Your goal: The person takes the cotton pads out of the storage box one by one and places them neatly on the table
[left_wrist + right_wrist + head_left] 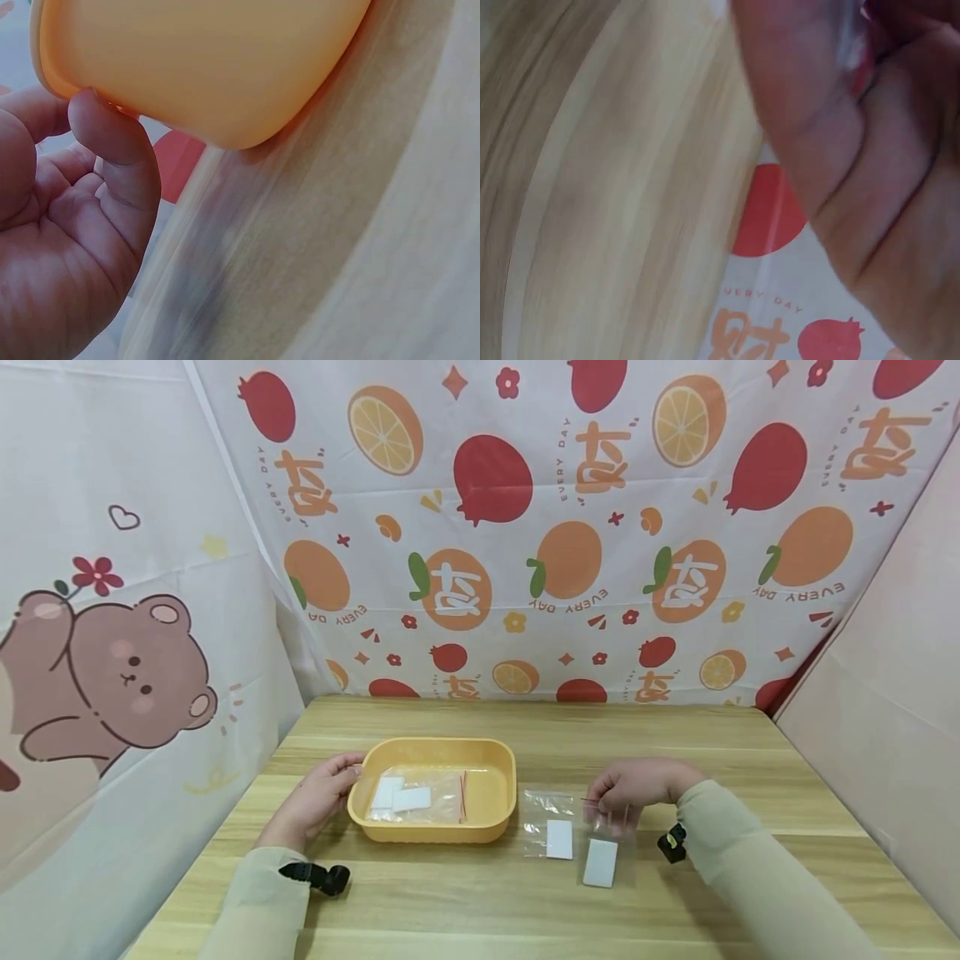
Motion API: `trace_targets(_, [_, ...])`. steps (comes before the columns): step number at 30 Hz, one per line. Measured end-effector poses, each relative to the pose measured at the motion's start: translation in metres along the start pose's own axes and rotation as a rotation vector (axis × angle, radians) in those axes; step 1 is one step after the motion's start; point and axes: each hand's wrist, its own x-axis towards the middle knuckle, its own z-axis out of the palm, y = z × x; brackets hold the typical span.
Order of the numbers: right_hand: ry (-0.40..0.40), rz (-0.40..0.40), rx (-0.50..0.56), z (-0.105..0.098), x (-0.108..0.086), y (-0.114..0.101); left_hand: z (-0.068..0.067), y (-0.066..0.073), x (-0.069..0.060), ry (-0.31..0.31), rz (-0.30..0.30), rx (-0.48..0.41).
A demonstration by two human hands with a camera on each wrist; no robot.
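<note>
A yellow plastic basin [433, 835] stands on the table. At its left end my left hand [330, 787] pinches the rim; in the left wrist view the thumb [112, 135] lies against the basin's outer wall [210, 67]. To the right, my right hand [647, 781] pinches the top edge of a clear zip bag [627, 853] with a white rectangular piece [601, 862] in it. Between that bag and the basin lies another clear zip bag [534, 828], also with a white piece [559, 839]. The right wrist view shows little of the held bag.
Inside the basin lie clear bags [447, 810] with white pieces [412, 799] and red seal lines. The wooden table [480, 910] meets a fruit-print cloth [517, 635] at the back. Cloth panels also hang at the left and right sides.
</note>
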Motion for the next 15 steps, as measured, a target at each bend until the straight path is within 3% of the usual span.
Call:
trace_targets(9, [0.241, -0.014, -0.219, -0.001, 0.014, 0.021, 0.0, 0.0, 0.0, -0.007, 0.004, -0.004])
trace_targets(15, [0.325, -0.03, -0.295, 0.003, 0.024, 0.034, 0.001, -0.001, -0.001, -0.002, 0.003, -0.002])
